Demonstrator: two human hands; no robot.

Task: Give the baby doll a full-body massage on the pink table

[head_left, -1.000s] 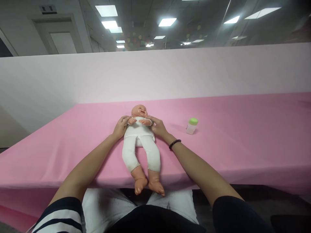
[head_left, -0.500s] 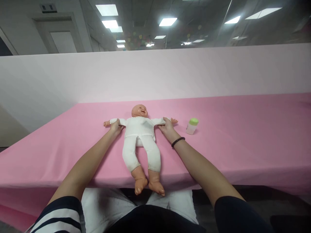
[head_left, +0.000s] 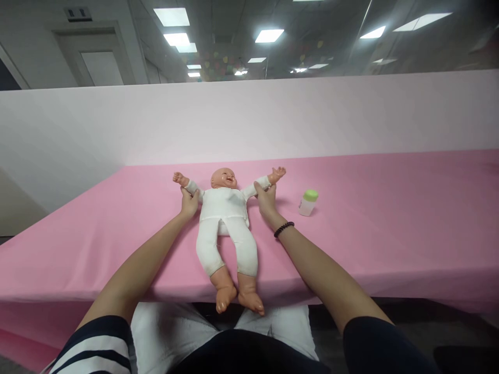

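Note:
A baby doll (head_left: 224, 204) in white cloth lies on its back, its bare feet hanging over the table's front edge. My left hand (head_left: 189, 201) is closed round the doll's arm on the left side, below its small plastic hand. On the other side, my right hand (head_left: 267, 201) grips the doll's other arm near the forearm. Both doll arms are raised and spread outward, angled up beside the head. Parts of the sleeves are hidden behind my fingers.
The table has a pink cloth (head_left: 370, 218) over it. To the right of the doll stands a small bottle (head_left: 307, 203) with a green cap. A white partition (head_left: 249, 122) runs along the back, with glass above it.
Both my hands have lifted the doll's arms from straight out sideways to angled upward. The doll's body and the bottle have stayed in place.

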